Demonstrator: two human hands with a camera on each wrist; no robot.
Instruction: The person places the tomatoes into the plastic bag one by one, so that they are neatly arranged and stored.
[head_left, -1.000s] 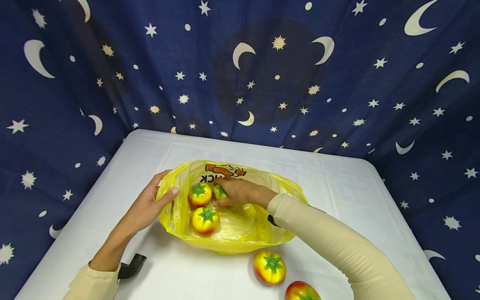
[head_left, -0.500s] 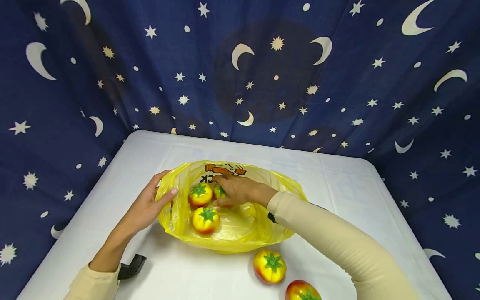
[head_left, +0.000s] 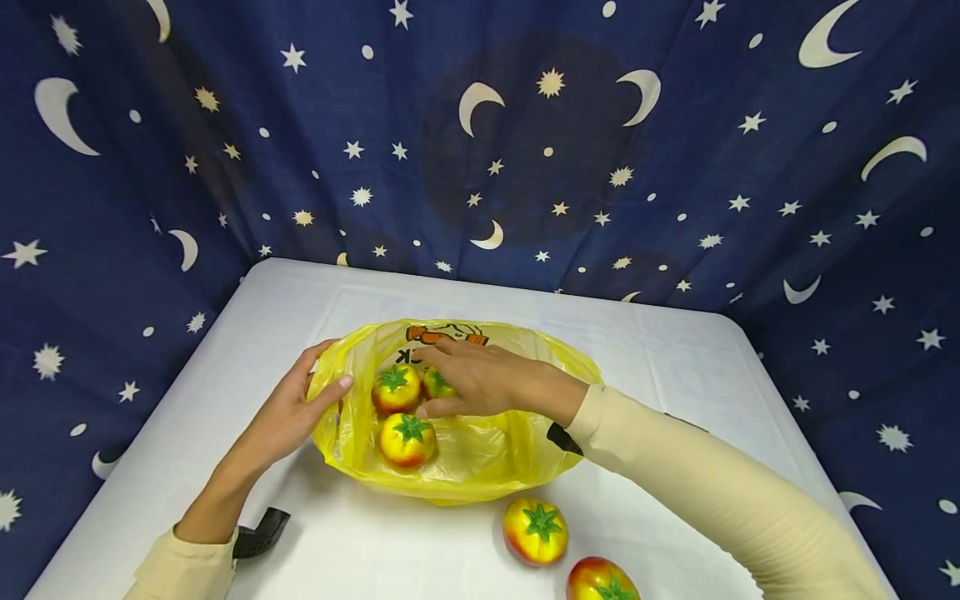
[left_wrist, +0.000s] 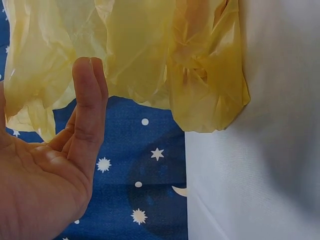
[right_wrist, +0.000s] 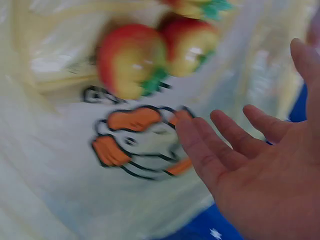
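An upright yellow plastic bag [head_left: 480,479] stands wide open on the table, with three red-and-yellow toy tomatoes with green star-shaped tops inside. One tomato [head_left: 396,392] is at the back left, another tomato [head_left: 407,450] nearer the front, and the third tomato [head_left: 437,385] is partly hidden by my right hand [head_left: 498,379]. That hand hovers inside the bag mouth; in the right wrist view its spread fingers are apart from the tomatoes [right_wrist: 127,62]. My left hand [head_left: 288,412] holds the bag's left rim, thumb inside, with nearly straight fingers [left_wrist: 87,115] outside.
Two more toy tomatoes lie on the white table in front of the bag: one tomato [head_left: 536,533] near its front side, one tomato [head_left: 602,582] cut by the frame's bottom edge. A dark blue star-and-moon curtain [head_left: 555,125] surrounds the table [head_left: 360,542].
My right hand has let go of the third tomato and drawn slightly up and right, with the forearm moving right. The left hand and the bag stay about where they were.
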